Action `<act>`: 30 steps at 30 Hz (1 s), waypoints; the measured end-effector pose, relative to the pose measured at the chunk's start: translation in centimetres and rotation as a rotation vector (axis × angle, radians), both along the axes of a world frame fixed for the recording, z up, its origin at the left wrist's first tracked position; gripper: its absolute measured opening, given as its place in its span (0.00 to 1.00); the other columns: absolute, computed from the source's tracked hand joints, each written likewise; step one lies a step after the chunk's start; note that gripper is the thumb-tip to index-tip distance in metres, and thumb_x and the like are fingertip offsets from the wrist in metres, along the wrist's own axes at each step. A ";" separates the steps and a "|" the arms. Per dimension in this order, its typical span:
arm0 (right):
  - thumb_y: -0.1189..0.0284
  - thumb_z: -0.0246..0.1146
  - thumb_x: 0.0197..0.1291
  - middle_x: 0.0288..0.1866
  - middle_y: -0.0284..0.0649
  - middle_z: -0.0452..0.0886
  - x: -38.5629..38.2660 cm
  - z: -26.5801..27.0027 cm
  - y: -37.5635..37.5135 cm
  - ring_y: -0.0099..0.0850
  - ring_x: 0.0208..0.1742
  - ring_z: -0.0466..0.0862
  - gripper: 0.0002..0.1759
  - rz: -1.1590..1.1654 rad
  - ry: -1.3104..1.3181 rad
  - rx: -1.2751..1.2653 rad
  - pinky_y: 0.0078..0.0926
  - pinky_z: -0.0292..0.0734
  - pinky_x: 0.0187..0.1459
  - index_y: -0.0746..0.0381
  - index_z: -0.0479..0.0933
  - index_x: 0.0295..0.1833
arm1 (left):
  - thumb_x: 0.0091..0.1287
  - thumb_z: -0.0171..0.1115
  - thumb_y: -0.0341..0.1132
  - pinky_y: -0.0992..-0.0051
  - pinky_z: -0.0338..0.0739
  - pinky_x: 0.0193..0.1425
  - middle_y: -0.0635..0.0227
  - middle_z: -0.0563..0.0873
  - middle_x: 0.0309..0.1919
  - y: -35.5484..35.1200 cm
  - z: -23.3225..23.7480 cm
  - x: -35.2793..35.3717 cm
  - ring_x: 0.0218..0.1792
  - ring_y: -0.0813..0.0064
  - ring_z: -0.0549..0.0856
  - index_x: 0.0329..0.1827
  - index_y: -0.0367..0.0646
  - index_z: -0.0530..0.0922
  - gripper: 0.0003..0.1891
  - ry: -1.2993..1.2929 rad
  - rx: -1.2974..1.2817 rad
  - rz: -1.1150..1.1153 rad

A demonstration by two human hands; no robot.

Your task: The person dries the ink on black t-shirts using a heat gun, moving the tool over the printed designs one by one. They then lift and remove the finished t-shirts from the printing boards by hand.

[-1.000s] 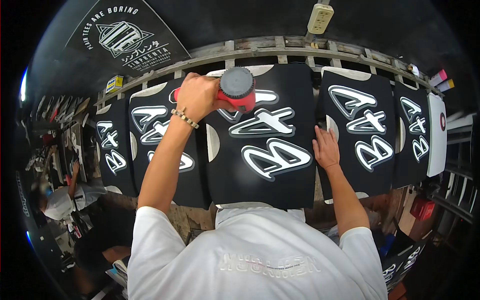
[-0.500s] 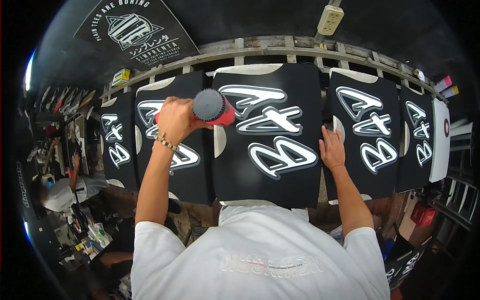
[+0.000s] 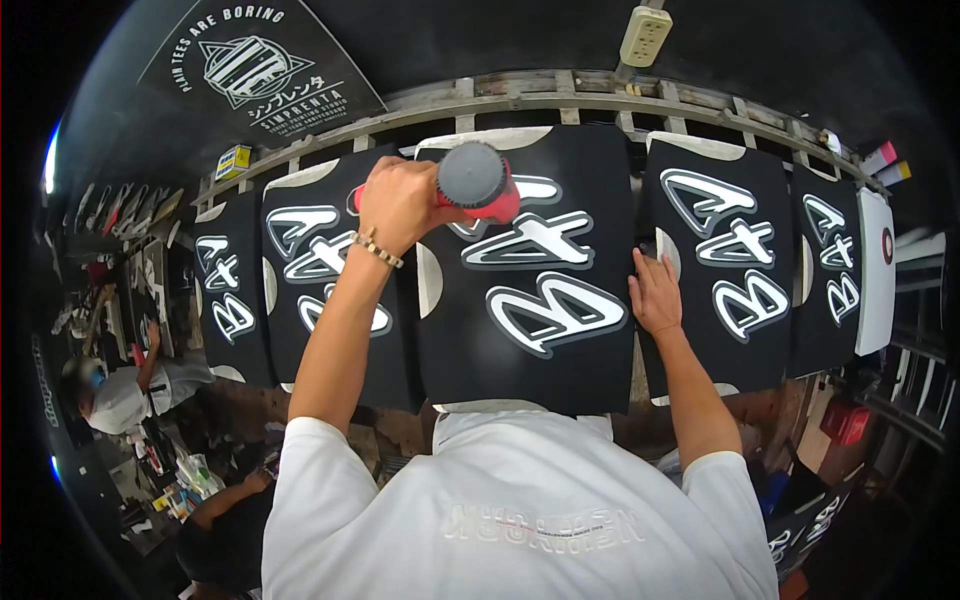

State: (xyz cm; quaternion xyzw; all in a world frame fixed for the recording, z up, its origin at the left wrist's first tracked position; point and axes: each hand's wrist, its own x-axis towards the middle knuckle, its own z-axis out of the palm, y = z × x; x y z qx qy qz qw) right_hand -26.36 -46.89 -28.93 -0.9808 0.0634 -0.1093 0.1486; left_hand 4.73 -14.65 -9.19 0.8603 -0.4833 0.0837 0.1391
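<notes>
A red tool with a round dark grey end (image 3: 474,177) is gripped in my left hand (image 3: 398,203), which wears a beaded bracelet. It hangs over the upper part of the middle black fabric panel (image 3: 530,370), covering some of its white and grey lettering. My right hand (image 3: 655,292) lies with fingers spread at the right edge of this panel, by the gap to the right-hand black panel (image 3: 690,370). To the left are another lettered panel (image 3: 350,375), partly behind my left forearm, and a smaller-looking one (image 3: 235,355).
A slatted rail (image 3: 560,103) runs behind the panels. A power outlet block (image 3: 645,36) hangs above. At the far right are a white board (image 3: 875,270) and a red box (image 3: 844,422). One person (image 3: 150,395) is at the left, another (image 3: 225,530) at lower left.
My left hand has moved the red tool up and to the right over the middle panel. My right hand stays at the panel's edge. The person at lower left shows more.
</notes>
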 end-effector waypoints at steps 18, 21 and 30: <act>0.66 0.62 0.74 0.64 0.47 0.84 0.1 0.2 0.0 0.43 0.68 0.81 0.32 -0.006 0.016 -0.028 0.49 0.62 0.82 0.64 0.71 0.80 | 0.40 0.83 0.65 0.59 0.79 0.46 0.64 0.88 0.23 -7.7 0.0 2.2 0.31 0.56 0.89 0.28 0.45 0.85 0.31 -0.019 0.006 -0.028; 0.66 0.62 0.75 0.65 0.47 0.83 0.1 0.1 0.0 0.44 0.69 0.81 0.32 -0.004 0.022 -0.028 0.49 0.62 0.82 0.64 0.71 0.80 | 0.42 0.83 0.64 0.59 0.80 0.46 0.65 0.88 0.24 -5.8 1.1 3.2 0.31 0.57 0.90 0.27 0.45 0.85 0.30 0.006 0.104 0.033; 0.68 0.62 0.75 0.65 0.46 0.83 0.1 0.1 0.2 0.44 0.68 0.81 0.31 0.019 0.071 0.010 0.50 0.61 0.83 0.64 0.70 0.80 | 0.41 0.82 0.69 0.57 0.82 0.38 0.60 0.87 0.22 1.3 0.5 5.7 0.28 0.52 0.88 0.25 0.43 0.85 0.34 -0.077 0.089 0.152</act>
